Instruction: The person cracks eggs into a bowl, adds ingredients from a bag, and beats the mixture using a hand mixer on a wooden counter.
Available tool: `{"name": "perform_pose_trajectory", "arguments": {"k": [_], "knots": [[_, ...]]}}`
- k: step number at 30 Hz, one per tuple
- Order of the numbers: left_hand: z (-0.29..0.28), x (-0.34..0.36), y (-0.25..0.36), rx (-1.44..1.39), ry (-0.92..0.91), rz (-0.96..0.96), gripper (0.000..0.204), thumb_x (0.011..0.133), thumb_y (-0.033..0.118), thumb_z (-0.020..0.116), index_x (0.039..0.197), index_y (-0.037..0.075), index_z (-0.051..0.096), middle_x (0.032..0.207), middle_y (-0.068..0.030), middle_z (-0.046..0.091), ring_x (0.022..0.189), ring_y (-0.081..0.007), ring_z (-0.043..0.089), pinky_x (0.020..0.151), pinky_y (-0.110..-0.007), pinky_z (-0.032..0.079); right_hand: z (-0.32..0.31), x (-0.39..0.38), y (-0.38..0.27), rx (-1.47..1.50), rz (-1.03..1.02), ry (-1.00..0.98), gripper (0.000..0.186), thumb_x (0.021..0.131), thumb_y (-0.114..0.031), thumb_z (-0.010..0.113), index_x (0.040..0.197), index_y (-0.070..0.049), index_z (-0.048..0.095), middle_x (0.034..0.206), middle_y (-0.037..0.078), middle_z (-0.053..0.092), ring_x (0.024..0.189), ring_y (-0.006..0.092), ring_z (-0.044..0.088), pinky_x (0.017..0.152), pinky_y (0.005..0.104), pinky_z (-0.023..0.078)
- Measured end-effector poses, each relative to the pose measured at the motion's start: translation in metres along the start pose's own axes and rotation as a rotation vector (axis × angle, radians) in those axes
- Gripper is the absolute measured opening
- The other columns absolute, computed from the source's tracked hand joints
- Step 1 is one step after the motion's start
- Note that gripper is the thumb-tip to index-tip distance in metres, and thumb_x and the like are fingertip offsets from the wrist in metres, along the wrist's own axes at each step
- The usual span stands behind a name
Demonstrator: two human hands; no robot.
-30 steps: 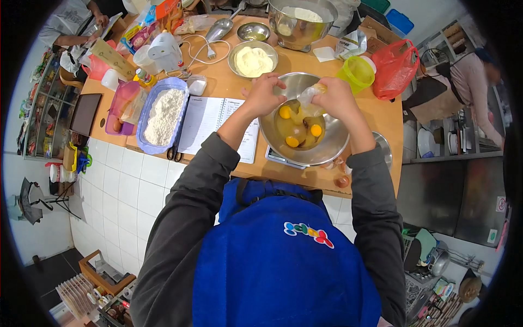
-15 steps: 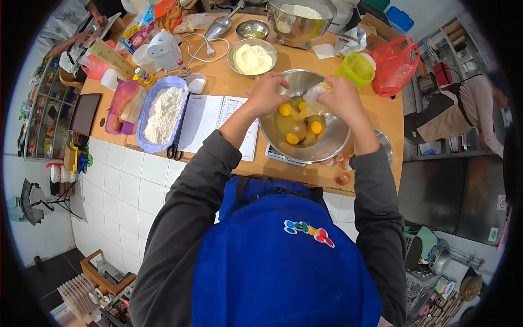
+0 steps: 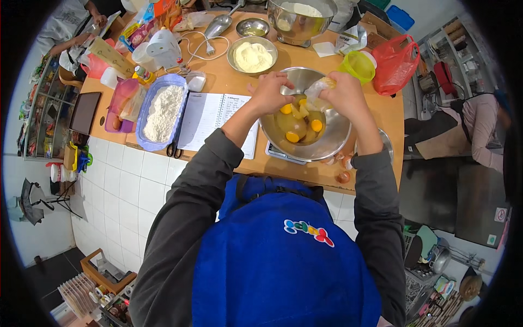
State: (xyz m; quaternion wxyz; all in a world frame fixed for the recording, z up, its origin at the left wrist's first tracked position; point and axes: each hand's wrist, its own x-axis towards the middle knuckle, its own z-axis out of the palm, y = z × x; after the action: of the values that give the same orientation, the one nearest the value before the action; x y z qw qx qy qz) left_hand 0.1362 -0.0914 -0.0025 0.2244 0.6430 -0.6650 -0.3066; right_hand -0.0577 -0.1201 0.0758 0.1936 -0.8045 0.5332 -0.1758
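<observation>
A steel bowl holding several egg yolks in clear egg white stands on a scale. My left hand is over the bowl's left rim, fingers bent and apart. My right hand grips a crumpled translucent plastic bag with something yellowish at its top, held inside the bowl above the eggs. Cracked brown eggshells lie right of the bowl. An open notebook and a purple tub of flour are to the left.
A bowl of pale powder, hand mixer, mixer bowl, green container and red bag crowd the table. A co-worker bends at right shelving; another person stands back left.
My hands stay over the bowl, with slight shifts of the right hand and plastic bag. The co-worker on the right has shifted, bending an arm and uncovering more shelf.
</observation>
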Motion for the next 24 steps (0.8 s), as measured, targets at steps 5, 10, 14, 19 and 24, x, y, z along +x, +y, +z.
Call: {"name": "perform_pose_trajectory", "arguments": {"k": [5, 10, 14, 19, 24], "knots": [[0.004, 0.001, -0.003, -0.031, 0.056, 0.031, 0.029, 0.069, 0.029, 0.074, 0.095, 0.019, 0.067, 0.13, -0.0027, 0.045, 0.122, -0.0274, 0.034, 0.095, -0.068, 0.014, -0.005, -0.002, -0.002, -0.024, -0.018, 0.055, 0.028, 0.064, -0.021, 0.071, 0.081, 0.0, 0.063, 0.077, 0.021, 0.063, 0.076, 0.0371, 0.061, 0.069, 0.0409, 0.048], [0.004, 0.001, -0.003, -0.027, 0.053, 0.037, 0.028, 0.069, 0.029, 0.074, 0.095, 0.019, 0.067, 0.131, -0.0026, 0.045, 0.123, -0.0271, 0.034, 0.095, -0.068, 0.014, -0.008, 0.0, -0.003, -0.033, -0.021, 0.026, 0.028, 0.064, -0.021, 0.071, 0.081, 0.0, 0.063, 0.077, 0.022, 0.062, 0.076, 0.0374, 0.061, 0.069, 0.0412, 0.048], [0.003, 0.001, -0.003, -0.028, 0.044, 0.047, 0.029, 0.068, 0.03, 0.074, 0.094, 0.019, 0.069, 0.132, -0.0035, 0.044, 0.123, -0.0271, 0.034, 0.096, -0.068, 0.013, -0.008, 0.0, -0.005, -0.018, -0.009, 0.028, 0.029, 0.064, -0.021, 0.071, 0.08, 0.001, 0.063, 0.077, 0.022, 0.062, 0.076, 0.0377, 0.061, 0.068, 0.0413, 0.048], [0.003, -0.001, -0.002, -0.018, 0.033, 0.068, 0.029, 0.067, 0.031, 0.075, 0.092, 0.019, 0.07, 0.132, -0.0046, 0.045, 0.123, -0.0279, 0.034, 0.095, -0.069, 0.014, -0.005, 0.002, -0.001, 0.001, -0.007, 0.026, 0.03, 0.063, -0.021, 0.071, 0.08, 0.001, 0.062, 0.077, 0.023, 0.062, 0.074, 0.0375, 0.061, 0.067, 0.0409, 0.048], [-0.005, -0.003, -0.004, -0.098, 0.074, 0.1, 0.029, 0.068, 0.031, 0.074, 0.093, 0.018, 0.07, 0.129, -0.0049, 0.048, 0.122, -0.0266, 0.037, 0.094, -0.068, 0.017, -0.006, 0.002, 0.008, 0.113, 0.016, 0.019, 0.031, 0.063, -0.02, 0.072, 0.081, 0.002, 0.062, 0.072, 0.019, 0.062, 0.066, 0.031, 0.061, 0.062, 0.0366, 0.048]]}}
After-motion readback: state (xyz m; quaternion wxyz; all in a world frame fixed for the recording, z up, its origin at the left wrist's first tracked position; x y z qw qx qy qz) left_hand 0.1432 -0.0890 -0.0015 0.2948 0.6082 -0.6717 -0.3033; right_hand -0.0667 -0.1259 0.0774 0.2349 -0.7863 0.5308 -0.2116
